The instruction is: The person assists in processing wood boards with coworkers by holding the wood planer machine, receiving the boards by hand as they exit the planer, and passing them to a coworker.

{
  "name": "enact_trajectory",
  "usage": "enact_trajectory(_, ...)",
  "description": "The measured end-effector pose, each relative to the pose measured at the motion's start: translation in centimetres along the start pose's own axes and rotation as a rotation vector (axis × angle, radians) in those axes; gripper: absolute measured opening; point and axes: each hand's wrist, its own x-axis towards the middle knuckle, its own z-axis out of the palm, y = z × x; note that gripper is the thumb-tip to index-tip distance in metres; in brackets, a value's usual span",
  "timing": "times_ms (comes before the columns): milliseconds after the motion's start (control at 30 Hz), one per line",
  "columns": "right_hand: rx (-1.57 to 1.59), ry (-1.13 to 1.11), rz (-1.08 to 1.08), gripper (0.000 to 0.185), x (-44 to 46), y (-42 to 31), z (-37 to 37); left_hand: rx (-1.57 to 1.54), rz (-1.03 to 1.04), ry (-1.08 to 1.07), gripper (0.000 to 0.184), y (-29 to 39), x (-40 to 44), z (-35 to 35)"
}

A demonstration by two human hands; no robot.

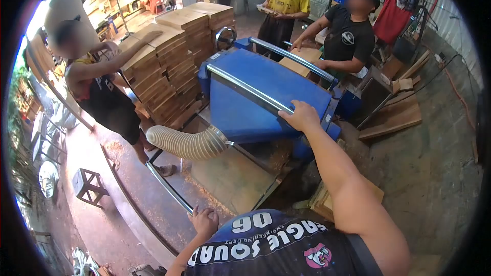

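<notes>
Chrome roller [245, 87]: long axis forward-left from right hand [303, 116], curled over near end; left hand [205, 223] at rail [169, 189], closure unclear.

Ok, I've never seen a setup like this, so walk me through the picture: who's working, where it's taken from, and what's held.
There is no robot here, just a person's bare hands. The single picture comes from a camera on their head, looking forward and down, so their own shirt appears upside down.

Their right hand rests on the near metal bar atop a blue machine, probably for woodworking. Their left hand is at the end of a lower metal rail. I can't tell how firmly either grips.

A ribbed hose lies beside the machine, near stacked boards. Across from the wearer, a co-worker in black stands at a board. Two other people are nearby.
</notes>
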Motion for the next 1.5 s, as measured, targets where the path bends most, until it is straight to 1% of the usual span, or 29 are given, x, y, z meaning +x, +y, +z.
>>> enact_trajectory(500, 0.002, 0.027, -0.019, 0.078, 0.36, 0.53, 0.80, -0.041, -0.049, -0.026, 0.021, 0.20, -0.06, -0.15)
enact_trajectory(1500, -0.009, 0.008, -0.016, 0.079, 0.28, 0.39, 0.62, -0.033, -0.007, 0.011, 0.020, -0.12, -0.07, 0.04)
